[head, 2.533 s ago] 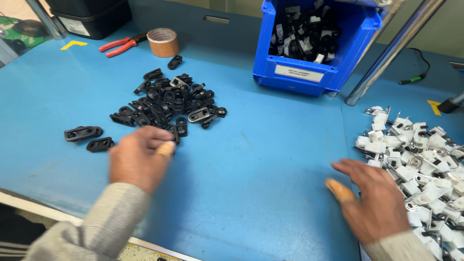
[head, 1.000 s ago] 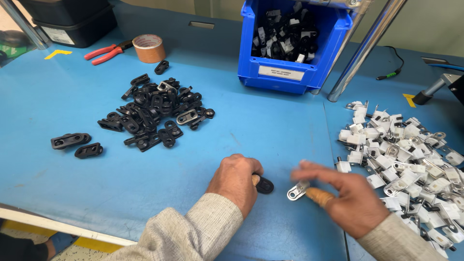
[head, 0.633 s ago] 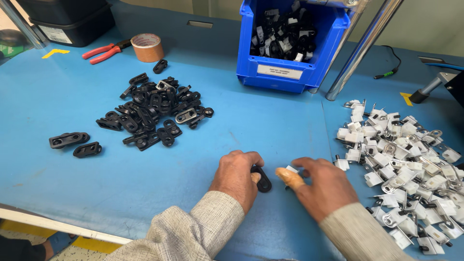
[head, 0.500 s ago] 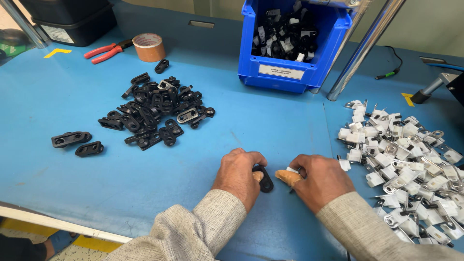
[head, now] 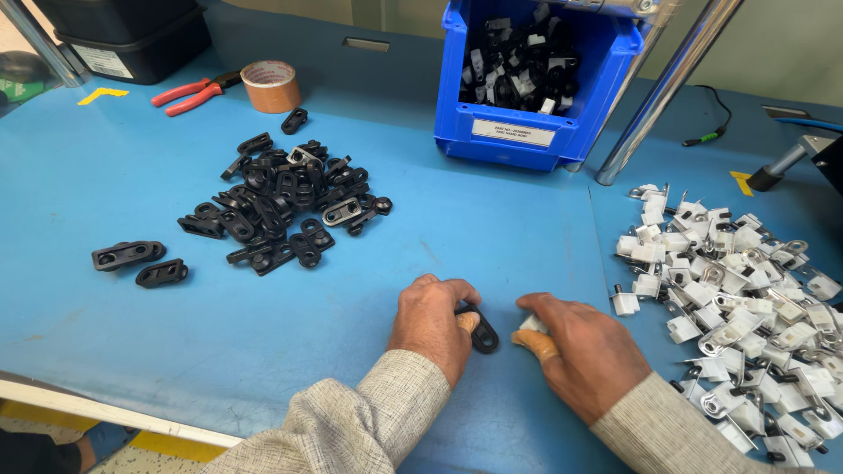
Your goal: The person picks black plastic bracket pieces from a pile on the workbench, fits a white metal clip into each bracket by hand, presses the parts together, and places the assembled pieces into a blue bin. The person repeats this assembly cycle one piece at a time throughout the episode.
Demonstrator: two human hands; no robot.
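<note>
Left hand (head: 430,320) grips black clip (head: 482,333), jutting rightward.

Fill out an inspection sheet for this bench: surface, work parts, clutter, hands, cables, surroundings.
Surface: blue table.
Work parts: black clip under the left hand; white part under the right hand; black clip pile; white clip pile.
Clutter: red pliers, tape roll, blue bin of parts.
Hands: both close together, each pinching its part.
Cables: black cable far right.
Surroundings: black box, metal post.
</note>
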